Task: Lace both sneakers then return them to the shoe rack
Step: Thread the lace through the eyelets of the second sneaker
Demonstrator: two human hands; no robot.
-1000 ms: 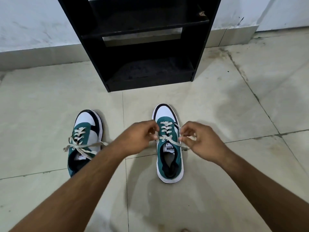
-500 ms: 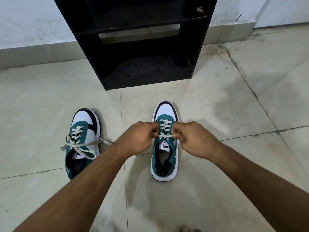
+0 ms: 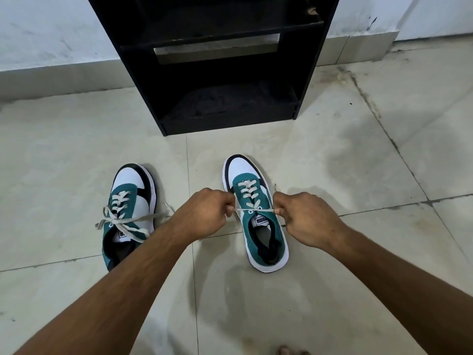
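Left hand (image 3: 204,213) and right hand (image 3: 304,216) pinch the right sneaker's (image 3: 256,213) lace (image 3: 252,209) ends taut; next, a knot must be tied.

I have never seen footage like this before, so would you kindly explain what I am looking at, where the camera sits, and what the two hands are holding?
There is no machine here. The camera is worn on a person's head and looks forward and down, so the two bare forearms coming in from the bottom edge are the wearer's own.

On the tiled floor stand two teal, white and black sneakers, toes pointing at a black shoe rack against the wall. The left sneaker sits alone, its lace already tied in a loose bow.

Both hands work on the right sneaker. The left hand pinches one end of its off-white lace and the right hand pinches the other, so the lace stretches taut across the shoe just above the tongue label. The visible rack shelves hold no shoes.
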